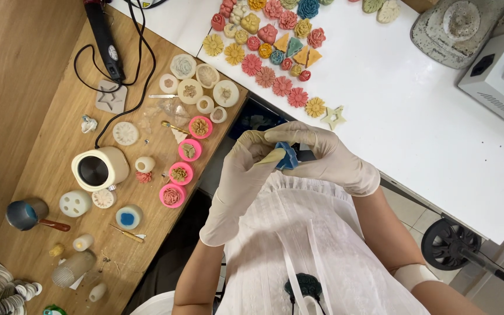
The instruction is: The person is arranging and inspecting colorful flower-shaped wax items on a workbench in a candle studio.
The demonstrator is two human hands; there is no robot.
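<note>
— What have the hands got from where you're watching?

— I see a small blue flower-shaped piece (288,157), with folded, petal-like ridges and a deep, even blue. It sits up in front of the white apron (310,233), above the gap between the two counters, not resting on either.

— And the grip?

— Both hands wear pale gloves. The left hand (241,175) has its grip closed around a cream mould (270,156) that presses against the blue piece; the right hand (328,154) curls over the top, fingers pinched on the blue piece from the other side. I can't tell how much of the piece is still inside the mould.

— What's around?

— On the white counter (415,116), rows of finished flowers (266,55) in red, yellow and teal, plus a pale star (333,117). On the wooden counter (48,175), four pink moulds (185,169) in a line, cream moulds (205,87) above them, a small cream melting pot (97,168) with a black cord, and a metal scoop (27,214) holding something blue.
</note>
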